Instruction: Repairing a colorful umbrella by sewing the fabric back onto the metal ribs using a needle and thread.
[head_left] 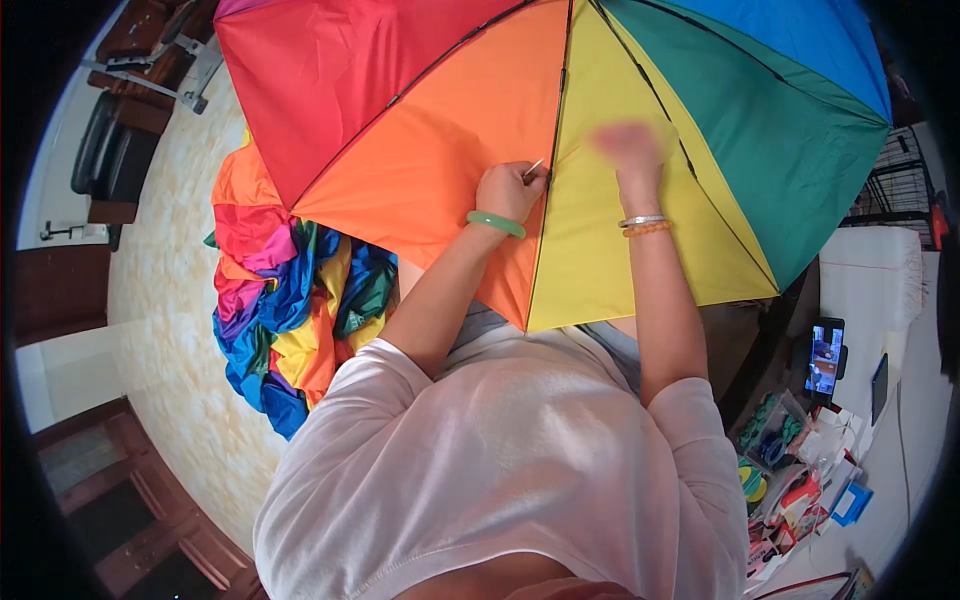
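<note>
A rainbow umbrella [440, 170] is spread over my lap, its inner side with thin dark ribs [551, 165] facing me. My left hand [508, 192], a green bangle on its wrist, is closed at the rib between the orange and yellow panels. A thin pale stick-like thing [534, 167] pokes out from its pinched thumb and finger; its kind is too small to tell. Above the yellow panel [590, 250], my right hand [630, 150] is smeared by motion, so its fingers do not show. Two bracelets [646, 224] circle that wrist.
A heap of multicoloured cloth [300, 300] lies on the floor to my left. On the right, a white table [900, 440] bears a phone [824, 358] on a stand, a clear box [775, 432] and assorted small items. A black chair [95, 155] stands far left.
</note>
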